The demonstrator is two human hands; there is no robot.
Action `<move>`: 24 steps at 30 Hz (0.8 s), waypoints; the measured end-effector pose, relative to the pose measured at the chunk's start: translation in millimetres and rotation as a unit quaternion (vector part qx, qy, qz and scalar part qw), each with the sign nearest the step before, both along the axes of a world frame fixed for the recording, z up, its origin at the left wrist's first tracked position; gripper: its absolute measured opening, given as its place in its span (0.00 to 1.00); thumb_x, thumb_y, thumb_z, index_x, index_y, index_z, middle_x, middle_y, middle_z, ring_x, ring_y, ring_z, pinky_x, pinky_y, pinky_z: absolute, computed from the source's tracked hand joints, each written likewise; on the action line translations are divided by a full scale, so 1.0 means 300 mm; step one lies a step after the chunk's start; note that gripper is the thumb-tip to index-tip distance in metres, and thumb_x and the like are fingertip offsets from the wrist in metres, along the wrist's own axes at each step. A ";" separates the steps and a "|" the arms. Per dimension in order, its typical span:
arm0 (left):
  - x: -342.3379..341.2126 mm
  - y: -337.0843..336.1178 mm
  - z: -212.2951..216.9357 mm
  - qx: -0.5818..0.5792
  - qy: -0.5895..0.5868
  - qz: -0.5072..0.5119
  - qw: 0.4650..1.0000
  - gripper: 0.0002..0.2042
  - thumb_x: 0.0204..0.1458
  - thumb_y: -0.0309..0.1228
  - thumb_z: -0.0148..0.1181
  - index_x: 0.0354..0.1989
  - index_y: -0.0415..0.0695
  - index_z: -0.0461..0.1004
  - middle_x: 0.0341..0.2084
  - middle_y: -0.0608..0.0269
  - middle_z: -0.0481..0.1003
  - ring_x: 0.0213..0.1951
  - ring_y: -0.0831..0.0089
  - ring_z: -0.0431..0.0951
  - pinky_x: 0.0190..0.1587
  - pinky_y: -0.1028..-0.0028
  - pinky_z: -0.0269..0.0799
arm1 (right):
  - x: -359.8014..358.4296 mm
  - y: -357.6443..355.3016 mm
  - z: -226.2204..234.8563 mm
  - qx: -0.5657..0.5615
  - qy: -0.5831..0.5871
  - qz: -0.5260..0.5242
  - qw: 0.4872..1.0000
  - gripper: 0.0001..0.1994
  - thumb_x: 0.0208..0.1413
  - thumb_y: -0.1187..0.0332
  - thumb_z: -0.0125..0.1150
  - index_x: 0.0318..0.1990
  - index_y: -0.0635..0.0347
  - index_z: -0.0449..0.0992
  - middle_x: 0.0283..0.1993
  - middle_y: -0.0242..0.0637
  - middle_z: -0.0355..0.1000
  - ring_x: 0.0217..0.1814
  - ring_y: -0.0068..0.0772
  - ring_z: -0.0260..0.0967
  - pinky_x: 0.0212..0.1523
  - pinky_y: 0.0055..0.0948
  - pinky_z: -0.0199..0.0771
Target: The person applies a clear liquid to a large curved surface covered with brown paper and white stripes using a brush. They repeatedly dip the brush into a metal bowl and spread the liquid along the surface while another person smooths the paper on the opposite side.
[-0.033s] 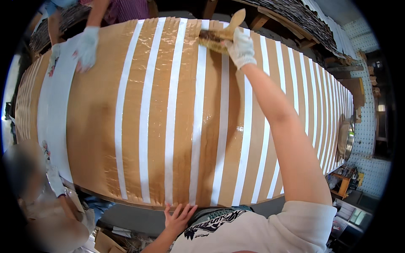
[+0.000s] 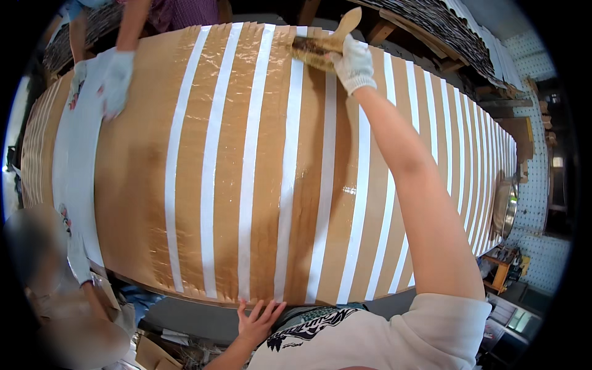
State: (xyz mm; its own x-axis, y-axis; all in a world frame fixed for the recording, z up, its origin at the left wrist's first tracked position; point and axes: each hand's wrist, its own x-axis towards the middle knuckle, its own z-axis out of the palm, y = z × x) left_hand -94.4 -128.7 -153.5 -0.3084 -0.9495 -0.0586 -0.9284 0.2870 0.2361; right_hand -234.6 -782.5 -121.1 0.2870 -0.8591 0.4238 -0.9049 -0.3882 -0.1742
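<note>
My right hand, in a white knit glove, is closed around a wide brush. The brush has a pale wooden handle pointing up and away, and its bristles rest on the far edge of the brown paper sheets. White bands run between the brown sheets, across the table from far to near. Wet, shiny patches cover the brown paper from the middle leftward. My bare left hand lies at the table's near edge with fingers spread, holding nothing.
A co-worker's gloved hands are on a wide white strip at the far left. Another person's gloved hand is at the near left. A metal bowl stands at the right end. Stacked dark sheets lie behind the table.
The co-worker's gloved hand at the far left has moved slightly left and blurs. My brush and both my hands stay almost in place; the view has shifted a little.
</note>
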 end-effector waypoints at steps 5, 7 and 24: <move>-0.012 -0.001 0.044 0.057 0.005 0.008 0.998 0.28 0.43 0.35 0.63 0.58 0.69 0.74 0.59 0.72 0.62 0.62 0.62 0.56 0.62 0.35 0.55 | 0.080 -0.068 -0.005 -0.016 0.013 -0.046 0.999 0.20 0.48 0.56 0.70 0.39 0.57 0.69 0.40 0.45 0.77 0.48 0.51 0.74 0.47 0.45 0.72; 0.004 -0.022 0.051 0.092 0.007 -0.003 0.996 0.35 0.35 0.35 0.65 0.60 0.69 0.72 0.60 0.71 0.61 0.63 0.61 0.56 0.63 0.34 0.52 | -0.007 -0.036 -0.014 -0.026 0.024 -0.003 0.999 0.18 0.52 0.55 0.65 0.44 0.54 0.71 0.43 0.41 0.77 0.49 0.49 0.74 0.48 0.44 0.73; -0.034 -0.020 0.046 -0.058 0.145 0.110 0.982 0.31 0.40 0.24 0.61 0.60 0.51 0.70 0.55 0.62 0.69 0.58 0.59 0.67 0.67 0.42 0.52 | -0.246 1.290 0.110 0.190 0.120 0.355 0.907 0.17 0.54 0.65 0.61 0.53 0.46 0.77 0.47 0.35 0.74 0.52 0.40 0.71 0.52 0.35 0.73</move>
